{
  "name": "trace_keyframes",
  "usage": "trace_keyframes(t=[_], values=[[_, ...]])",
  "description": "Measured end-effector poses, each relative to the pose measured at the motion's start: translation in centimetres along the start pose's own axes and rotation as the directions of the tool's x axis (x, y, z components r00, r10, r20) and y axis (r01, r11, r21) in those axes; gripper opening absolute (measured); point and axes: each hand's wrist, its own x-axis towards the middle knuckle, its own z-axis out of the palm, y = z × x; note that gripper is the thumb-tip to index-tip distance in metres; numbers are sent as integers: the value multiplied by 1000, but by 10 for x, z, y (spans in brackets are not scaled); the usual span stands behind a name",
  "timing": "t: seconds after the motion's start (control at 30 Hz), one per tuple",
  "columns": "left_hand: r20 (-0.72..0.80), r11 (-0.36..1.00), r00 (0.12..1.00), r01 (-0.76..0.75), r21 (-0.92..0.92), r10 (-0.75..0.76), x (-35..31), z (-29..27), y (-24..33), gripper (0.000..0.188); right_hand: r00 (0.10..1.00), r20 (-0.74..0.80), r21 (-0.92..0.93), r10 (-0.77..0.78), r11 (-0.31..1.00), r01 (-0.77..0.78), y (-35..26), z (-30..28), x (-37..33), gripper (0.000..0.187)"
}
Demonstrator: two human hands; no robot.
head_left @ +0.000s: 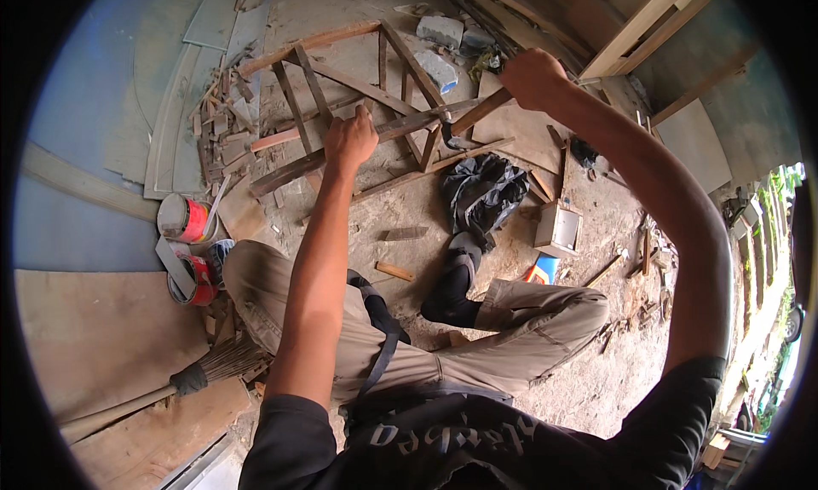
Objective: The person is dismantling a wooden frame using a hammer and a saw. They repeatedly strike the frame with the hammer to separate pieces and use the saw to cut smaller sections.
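Observation:
A frame of joined wooden bars [298, 168] lies on the floor ahead of me. My left hand [352, 137] is closed on its near long bar, left of the middle. Out to the right, my right hand [535, 79] is wrapped round the wooden handle of a hammer [483, 112]. The dark hammer head points left and down, close to the right part of that long bar; I cannot tell whether they touch. Most of the fingers of both hands are turned away from view.
A black plastic bag [484, 187] lies near my foot, beside a small open box [559, 228]. Red cans [202, 220] stand at the left, above a broom [226, 362]. Wood offcuts [228, 141] are heaped by the left wall; concrete blocks [440, 31] lie beyond the frame.

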Motion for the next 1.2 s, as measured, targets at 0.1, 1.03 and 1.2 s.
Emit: trace_keyframes(t=[0.1,1.03,1.2], values=[[79,1000,997,19,-24,-17,-3,-12,14,18,998,63,30,-17,999,15,15,-3,-25,7],[39,995,998,58,-81,-55,2,-11,20,18,916,137,-21,-378,923,384,28,23,-15,9],[71,996,997,32,-88,-25,8,-10,25,21,994,-5,-7,-108,994,108,33,17,24,7]])
